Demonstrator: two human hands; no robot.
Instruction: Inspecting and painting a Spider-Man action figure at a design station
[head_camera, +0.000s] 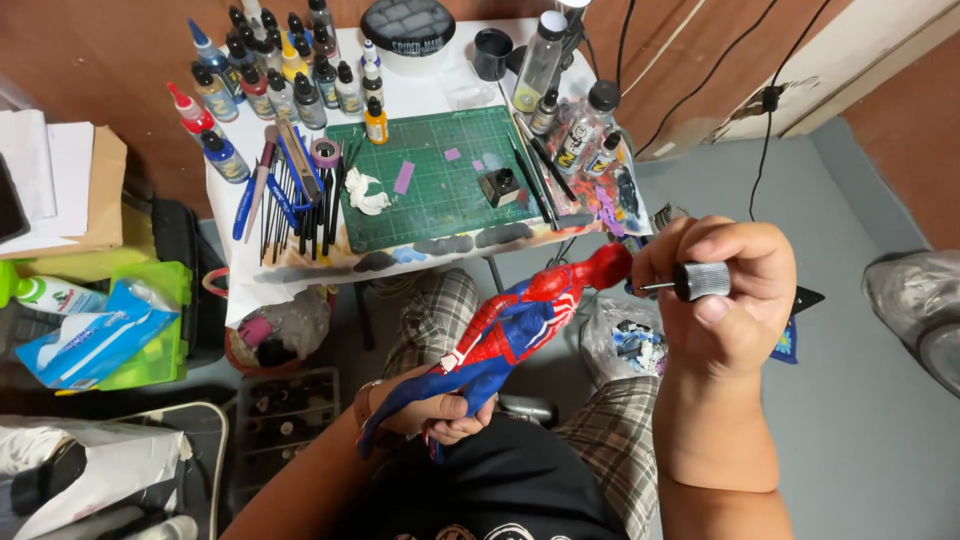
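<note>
My left hand (440, 412) grips a red and blue action figure (520, 322) by its legs, holding it tilted with the head up to the right. My right hand (722, 290) is closed around a small tool with a knurled metal handle (700, 281). The tool's thin tip points left and sits at the figure's red head (607, 265). Both hands are above my lap, in front of a small white table (420, 95).
On the table lie a green cutting mat (440, 195), several paint bottles (280, 85), brushes and tools (295, 200), a small black block (500, 186) and a round lidded tub (408, 30). Left are tissue packs (95, 330) and papers; cables hang at right.
</note>
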